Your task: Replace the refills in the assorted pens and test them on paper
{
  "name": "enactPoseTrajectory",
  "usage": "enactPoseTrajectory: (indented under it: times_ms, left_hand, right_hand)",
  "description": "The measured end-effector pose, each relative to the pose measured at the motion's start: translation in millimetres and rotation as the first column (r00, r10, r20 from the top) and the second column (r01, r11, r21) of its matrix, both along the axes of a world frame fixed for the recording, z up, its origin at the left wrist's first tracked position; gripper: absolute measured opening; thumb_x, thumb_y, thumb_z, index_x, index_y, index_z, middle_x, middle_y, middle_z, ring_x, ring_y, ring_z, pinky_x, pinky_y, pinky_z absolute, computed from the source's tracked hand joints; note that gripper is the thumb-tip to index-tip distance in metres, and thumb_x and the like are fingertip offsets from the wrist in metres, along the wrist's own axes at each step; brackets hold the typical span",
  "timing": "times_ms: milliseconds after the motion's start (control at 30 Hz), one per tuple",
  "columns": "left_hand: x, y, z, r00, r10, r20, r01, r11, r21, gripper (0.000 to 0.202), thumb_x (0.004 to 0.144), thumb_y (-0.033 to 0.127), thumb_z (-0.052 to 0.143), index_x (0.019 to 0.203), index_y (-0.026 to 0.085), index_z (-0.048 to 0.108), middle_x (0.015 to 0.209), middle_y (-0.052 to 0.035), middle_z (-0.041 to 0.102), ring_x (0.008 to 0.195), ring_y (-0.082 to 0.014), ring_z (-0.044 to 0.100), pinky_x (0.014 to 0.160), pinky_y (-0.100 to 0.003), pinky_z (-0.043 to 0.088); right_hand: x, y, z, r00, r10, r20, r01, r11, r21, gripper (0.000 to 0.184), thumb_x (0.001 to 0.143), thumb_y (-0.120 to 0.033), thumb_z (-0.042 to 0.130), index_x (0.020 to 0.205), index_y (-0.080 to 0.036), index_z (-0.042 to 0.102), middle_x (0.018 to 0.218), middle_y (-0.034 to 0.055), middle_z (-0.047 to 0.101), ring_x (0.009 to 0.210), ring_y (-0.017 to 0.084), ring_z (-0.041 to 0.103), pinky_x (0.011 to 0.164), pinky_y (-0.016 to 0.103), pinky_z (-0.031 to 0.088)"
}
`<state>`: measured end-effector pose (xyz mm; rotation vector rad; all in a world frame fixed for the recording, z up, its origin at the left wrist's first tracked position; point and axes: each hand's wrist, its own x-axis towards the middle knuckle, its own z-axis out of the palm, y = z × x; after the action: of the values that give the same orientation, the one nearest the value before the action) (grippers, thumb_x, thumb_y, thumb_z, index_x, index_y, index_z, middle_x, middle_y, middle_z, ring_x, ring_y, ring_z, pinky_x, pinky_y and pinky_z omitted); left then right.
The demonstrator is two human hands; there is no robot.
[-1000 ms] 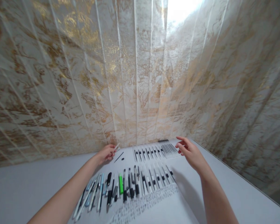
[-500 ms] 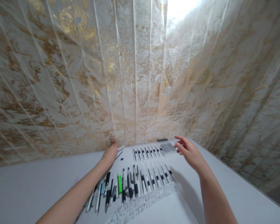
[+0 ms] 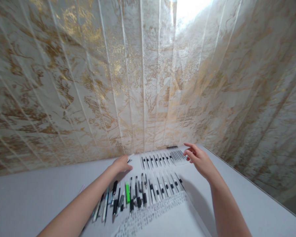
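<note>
My left hand (image 3: 121,164) is low over the back of the white table, its fingers pointing right. A gap shows between the upper fingers and the lower digit. A thin dark stick (image 3: 129,161) and a pale tube (image 3: 130,156) show just past the fingertips; the small black piece that lay there is hidden. My right hand (image 3: 196,157) hovers open, fingers loosely bent and apart, holding nothing. Beside its fingertips lies a row of thin grey rods (image 3: 178,157). Left of these is a row of slim dark refills with black pieces (image 3: 160,159).
In front lie several pens and pen parts (image 3: 115,207), a bright green highlighter (image 3: 127,193) and another row of pen parts (image 3: 166,186). A handwritten sheet (image 3: 162,217) lies nearest me. Small black pieces (image 3: 172,147) line the back edge, by a gold-patterned curtain (image 3: 143,82).
My left hand has come back from the curtain edge and shifted slightly right, covering the small black piece. My right hand has barely moved.
</note>
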<state>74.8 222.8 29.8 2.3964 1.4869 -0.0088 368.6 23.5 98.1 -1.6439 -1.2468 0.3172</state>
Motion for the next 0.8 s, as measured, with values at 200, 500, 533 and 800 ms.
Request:
enactPoseTrajectory:
  times_ms: [200, 500, 533, 800]
  left_hand:
    - [-1.9, -5.9, 1.4, 1.0, 0.004, -0.022, -0.004, 1.0, 0.028, 0.027, 0.092, 0.031, 0.061, 0.116, 0.017, 0.06, 0.12, -0.0072, 0.062, 0.104, -0.0232, 0.062, 0.088, -0.045, 0.053]
    - [-9.6, -8.2, 4.3, 0.993, 0.027, 0.119, -0.023, 0.999, -0.035, 0.026, 0.092, 0.032, 0.061, 0.113, 0.017, 0.06, 0.116, -0.0066, 0.063, 0.099, -0.0218, 0.063, 0.085, -0.043, 0.054]
    - [-10.7, -9.0, 9.0, 0.985, 0.017, 0.174, -0.009, 0.999, -0.047, 0.025, 0.092, 0.033, 0.061, 0.111, 0.016, 0.061, 0.113, -0.0059, 0.064, 0.096, -0.021, 0.064, 0.083, -0.042, 0.054]
    - [-7.5, -112.8, 44.9, 0.698, -0.058, 0.713, 0.31, 0.923, -0.229, 0.05, 0.086, 0.071, 0.038, 0.086, 0.022, 0.046, 0.06, 0.0099, 0.034, 0.051, -0.0091, 0.032, 0.048, -0.022, 0.029]
  right_hand:
    - [-2.0, 0.4, -1.2, 1.0, 0.01, -0.005, -0.01, 1.0, 0.014, 0.04, 0.081, -0.038, 0.047, 0.113, -0.018, 0.057, 0.076, 0.0027, 0.067, 0.058, 0.017, 0.06, 0.057, 0.03, 0.047]
    - [-12.6, 2.6, 0.3, 0.997, 0.059, -0.049, -0.059, 0.998, 0.006, 0.039, 0.079, -0.036, 0.049, 0.113, -0.018, 0.057, 0.076, 0.0021, 0.067, 0.06, 0.018, 0.058, 0.059, 0.031, 0.045]
    - [-16.4, 3.7, 0.6, 0.995, 0.078, -0.059, -0.078, 0.997, 0.004, 0.037, 0.079, -0.036, 0.05, 0.111, -0.018, 0.058, 0.074, 0.0016, 0.066, 0.06, 0.018, 0.058, 0.059, 0.031, 0.044]
    - [-95.0, 17.5, 3.7, 0.846, 0.452, -0.284, -0.471, 0.882, 0.003, 0.039, 0.083, -0.051, 0.051, 0.098, -0.016, 0.062, 0.062, -0.0027, 0.058, 0.05, 0.012, 0.052, 0.05, 0.025, 0.044]
